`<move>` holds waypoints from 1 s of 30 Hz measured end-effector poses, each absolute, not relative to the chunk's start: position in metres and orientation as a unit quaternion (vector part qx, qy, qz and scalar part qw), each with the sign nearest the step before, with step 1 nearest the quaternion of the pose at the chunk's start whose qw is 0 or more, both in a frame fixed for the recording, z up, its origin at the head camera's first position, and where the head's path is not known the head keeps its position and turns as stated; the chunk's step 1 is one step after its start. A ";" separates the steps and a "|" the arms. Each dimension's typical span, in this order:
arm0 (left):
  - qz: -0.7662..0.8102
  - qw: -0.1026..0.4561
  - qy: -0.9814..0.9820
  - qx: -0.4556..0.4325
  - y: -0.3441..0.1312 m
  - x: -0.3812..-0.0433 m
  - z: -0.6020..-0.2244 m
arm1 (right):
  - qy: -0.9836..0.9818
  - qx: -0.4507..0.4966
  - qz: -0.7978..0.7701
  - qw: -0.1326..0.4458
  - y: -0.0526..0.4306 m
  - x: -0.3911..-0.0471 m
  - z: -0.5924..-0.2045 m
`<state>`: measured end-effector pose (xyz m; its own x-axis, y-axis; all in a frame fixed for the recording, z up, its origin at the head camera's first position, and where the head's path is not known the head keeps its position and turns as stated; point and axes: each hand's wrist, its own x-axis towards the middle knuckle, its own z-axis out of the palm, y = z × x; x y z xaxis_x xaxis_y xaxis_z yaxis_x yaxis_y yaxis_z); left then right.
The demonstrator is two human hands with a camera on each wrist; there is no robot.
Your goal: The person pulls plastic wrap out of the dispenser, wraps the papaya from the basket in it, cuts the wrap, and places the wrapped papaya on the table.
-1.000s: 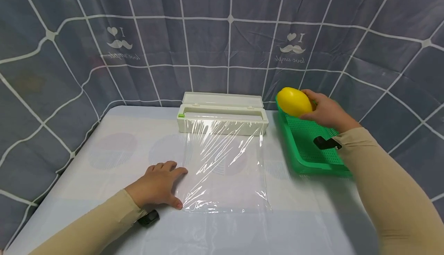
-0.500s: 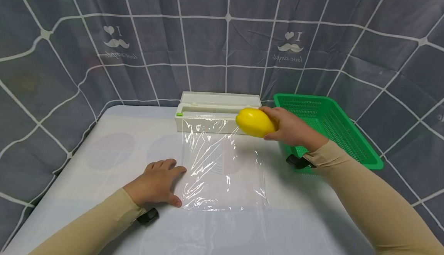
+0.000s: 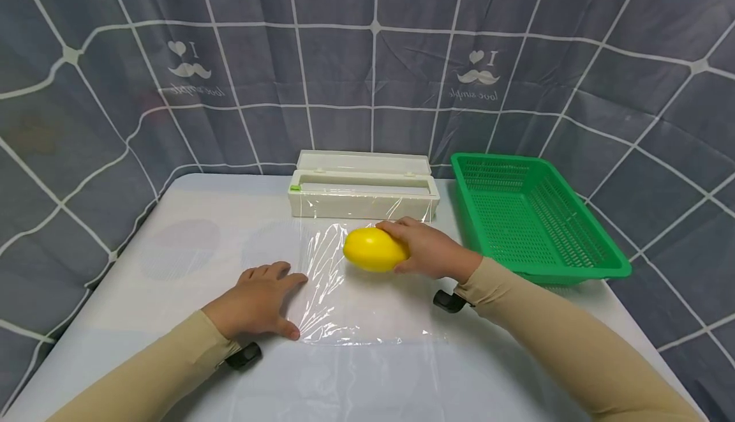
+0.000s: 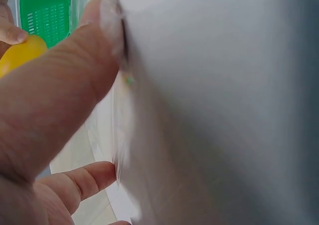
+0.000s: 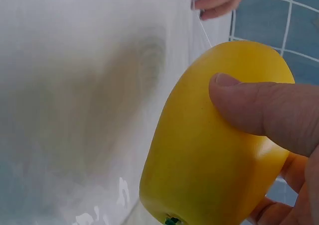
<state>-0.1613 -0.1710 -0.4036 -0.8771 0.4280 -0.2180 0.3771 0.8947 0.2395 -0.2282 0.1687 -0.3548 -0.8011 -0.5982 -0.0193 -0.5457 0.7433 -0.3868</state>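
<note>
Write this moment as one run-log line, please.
right hand: holds fruit above film; left hand: touches film's left edge; box: open; basket: right of film

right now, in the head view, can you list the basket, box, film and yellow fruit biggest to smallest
1. basket and film: too alike to rank, as the film's clear edges are hard to trace
2. box, open lid included
3. yellow fruit, clearly smallest, though fingers cover one end

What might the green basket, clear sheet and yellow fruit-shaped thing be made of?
Green basket: probably moulded plastic, satiny, with regular perforations. Clear sheet: likely thin plastic film; glossy, creased glints. Yellow fruit-shaped thing: smooth with a soft highlight; rind or plastic, I can't tell.
</note>
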 end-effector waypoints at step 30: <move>0.079 0.133 0.965 0.210 -0.173 -0.165 -0.411 | 0.927 -0.310 -0.171 0.126 0.144 -0.223 -0.379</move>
<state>-0.1649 -0.1729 -0.4109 -0.8764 0.4263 -0.2240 0.3840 0.8994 0.2088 -0.2234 0.1439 -0.3793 -0.7761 -0.6173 -0.1287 -0.5310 0.7499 -0.3946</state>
